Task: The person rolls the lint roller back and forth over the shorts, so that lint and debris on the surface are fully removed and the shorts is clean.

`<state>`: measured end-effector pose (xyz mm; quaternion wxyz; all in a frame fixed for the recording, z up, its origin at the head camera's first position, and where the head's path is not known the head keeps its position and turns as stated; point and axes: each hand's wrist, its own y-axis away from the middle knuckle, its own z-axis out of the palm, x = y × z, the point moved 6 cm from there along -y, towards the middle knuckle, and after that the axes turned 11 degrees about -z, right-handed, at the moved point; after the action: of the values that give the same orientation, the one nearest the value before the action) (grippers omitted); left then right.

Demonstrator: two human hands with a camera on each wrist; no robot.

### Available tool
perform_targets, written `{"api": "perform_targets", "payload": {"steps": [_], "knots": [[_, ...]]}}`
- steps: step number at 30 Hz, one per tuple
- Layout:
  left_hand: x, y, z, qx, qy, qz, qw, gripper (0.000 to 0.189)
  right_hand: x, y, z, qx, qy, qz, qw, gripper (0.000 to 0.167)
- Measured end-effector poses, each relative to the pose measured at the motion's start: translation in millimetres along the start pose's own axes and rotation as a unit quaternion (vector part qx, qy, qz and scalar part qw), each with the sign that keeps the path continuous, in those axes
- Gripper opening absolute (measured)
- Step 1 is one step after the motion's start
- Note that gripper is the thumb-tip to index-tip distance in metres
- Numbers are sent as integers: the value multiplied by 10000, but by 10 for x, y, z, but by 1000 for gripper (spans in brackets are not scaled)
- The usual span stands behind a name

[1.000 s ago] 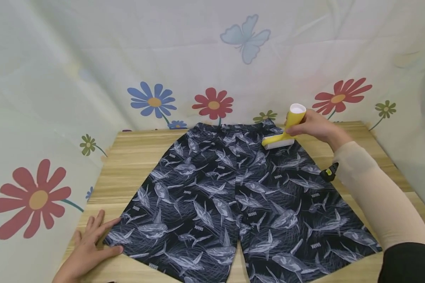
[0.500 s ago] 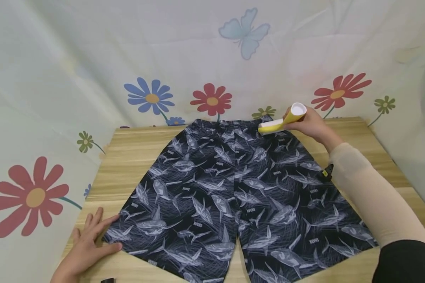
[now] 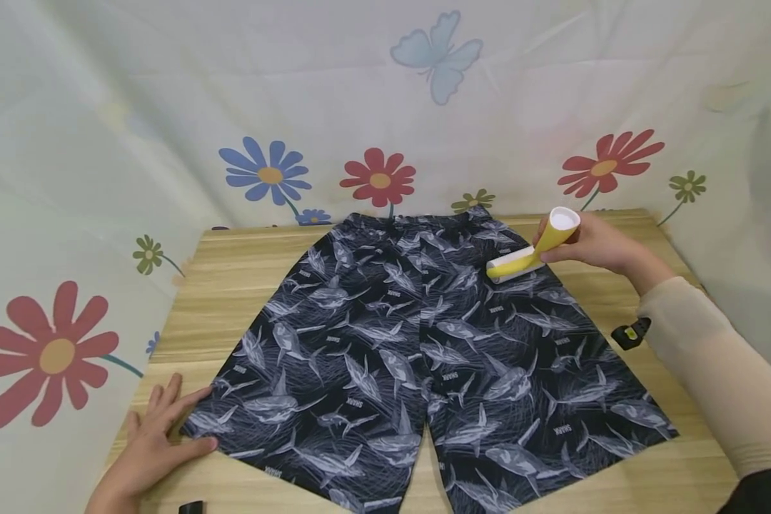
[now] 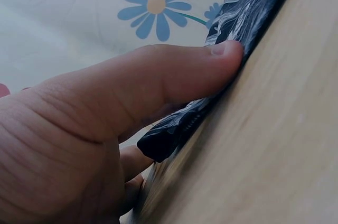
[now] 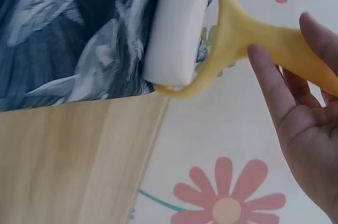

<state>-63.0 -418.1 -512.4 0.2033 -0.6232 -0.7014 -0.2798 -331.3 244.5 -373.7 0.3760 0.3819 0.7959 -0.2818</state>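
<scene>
Dark shorts with a grey shark print lie spread flat, waistband at the far side. My right hand grips the yellow handle of a lint roller, whose white roll is on the upper right of the shorts. In the right wrist view the white roll of the lint roller meets the cloth near its side edge, and fingers wrap the handle. My left hand rests with spread fingers at the lower left corner of the shorts. The left wrist view shows the thumb on the hem.
The shorts lie on a light wooden table. A white curtain printed with flowers and a butterfly hangs behind and at the sides. A small black object shows at the bottom edge. A black device is on the right wrist.
The lint roller rose toward the waistband, then came back down and rightward onto the shorts with my right hand. My left hand stays at the corner. The head view has shifted slightly.
</scene>
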Motion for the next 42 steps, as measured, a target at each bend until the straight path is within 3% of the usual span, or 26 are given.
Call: {"api": "perform_targets", "payload": {"steps": [10, 26, 34, 42], "knots": [[-8, -24, 11, -31, -9, 20, 10000, 84, -151, 346, 47, -545, -45, -619, 9966, 29], [-3, -25, 19, -19, -36, -21, 10000, 85, -340, 1082, 71, -1640, -537, -1393, 9751, 40], [-9, -27, 20, -20, -98, -62, 9999, 85, -314, 1412, 2, -2020, -821, -1509, 9642, 47], [-10, -40, 10, 14, -128, -89, 9999, 86, -257, 1604, -60, -2384, -1059, -1292, 9567, 50]]}}
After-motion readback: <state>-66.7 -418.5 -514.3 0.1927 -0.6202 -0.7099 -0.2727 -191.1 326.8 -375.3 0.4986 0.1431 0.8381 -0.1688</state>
